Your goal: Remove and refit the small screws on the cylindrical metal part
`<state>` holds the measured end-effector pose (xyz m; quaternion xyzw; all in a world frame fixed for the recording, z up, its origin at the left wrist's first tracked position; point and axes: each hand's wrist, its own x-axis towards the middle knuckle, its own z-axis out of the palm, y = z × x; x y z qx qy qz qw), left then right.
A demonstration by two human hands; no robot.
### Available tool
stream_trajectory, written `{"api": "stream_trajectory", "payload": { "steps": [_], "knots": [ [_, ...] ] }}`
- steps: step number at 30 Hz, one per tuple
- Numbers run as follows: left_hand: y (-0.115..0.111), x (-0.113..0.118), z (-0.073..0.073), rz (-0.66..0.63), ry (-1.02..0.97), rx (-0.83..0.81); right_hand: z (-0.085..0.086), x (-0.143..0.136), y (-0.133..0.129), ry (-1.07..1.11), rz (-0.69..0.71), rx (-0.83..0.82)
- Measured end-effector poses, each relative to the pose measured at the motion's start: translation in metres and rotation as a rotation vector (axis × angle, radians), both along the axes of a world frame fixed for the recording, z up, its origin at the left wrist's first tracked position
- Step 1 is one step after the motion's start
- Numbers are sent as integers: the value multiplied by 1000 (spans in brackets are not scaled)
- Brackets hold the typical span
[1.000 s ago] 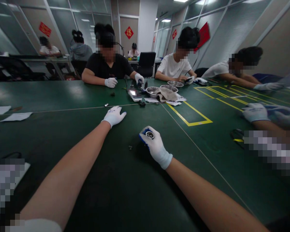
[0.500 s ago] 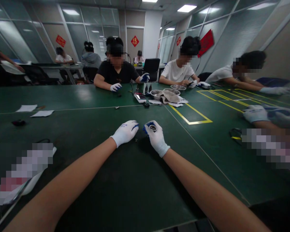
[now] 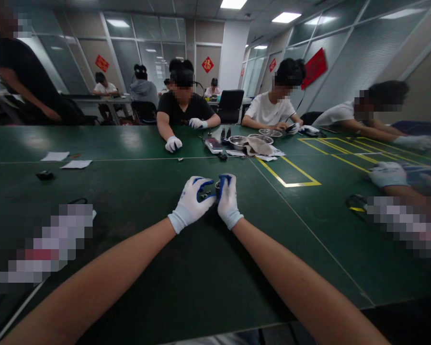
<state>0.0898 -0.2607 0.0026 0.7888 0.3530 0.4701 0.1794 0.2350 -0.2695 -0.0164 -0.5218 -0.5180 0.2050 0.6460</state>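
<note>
Near centre, over dark-green table (image 3: 168, 287): white-and-blue gloved left hand (image 3: 194, 199) curved, thumb and fingers apart, around small dark metallic pieces (image 3: 205, 194); can't tell if pieces rest on glove or table. White-and-blue gloved right hand (image 3: 228, 199), just right, grips round silver metal part (image 3: 217, 186), mostly hidden, between both hands. Farther right, yellow tape rectangle (image 3: 301, 184). Beyond, crumpled grey-beige cloth (image 3: 255, 146) by round silver metal bowls (image 3: 236, 141). Far side: black-shirted co-worker (image 3: 182, 111), seated.
</note>
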Motion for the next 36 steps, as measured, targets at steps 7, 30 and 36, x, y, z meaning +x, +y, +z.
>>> {"api": "stream_trajectory", "payload": {
  "steps": [7, 30, 36],
  "knots": [
    [2, 0, 3, 4, 14, -47, 3, -3, -10, -69, 230, 20],
    [7, 1, -6, 255, -168, -5, 9, 12, -1, -854, 176, -289],
    [8, 2, -6, 245, -196, -6, 6, 15, 2, -848, 157, -282]
  ]
}}
